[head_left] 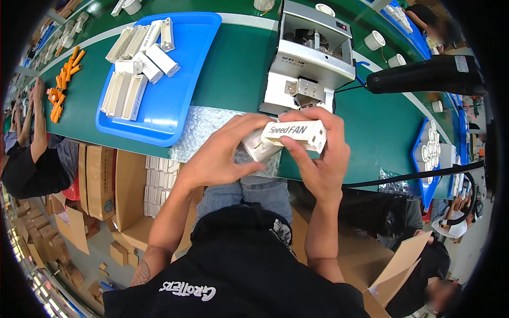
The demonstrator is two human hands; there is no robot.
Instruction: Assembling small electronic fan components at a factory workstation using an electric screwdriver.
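Note:
Just over the near edge of the green bench, my right hand [324, 156] grips a white oblong plastic housing [294, 132] with dark print on its side. The thumb presses on its lower edge and the fingers wrap over its top. My left hand [220, 151] curls around a second white plastic part [260, 149] with rounded contours, which meets the left end of the housing. Its index finger lies above that part and its thumb below. Whether the two pieces are joined I cannot tell.
A blue tray [169, 114] with several white housings is at the left, beside orange pieces [64, 79]. Ahead stands a metal machine [313, 63] with small parts inside. A black cylindrical tool [419, 75] juts in from the right. Clear plastic sheeting [204, 130] covers the bench edge.

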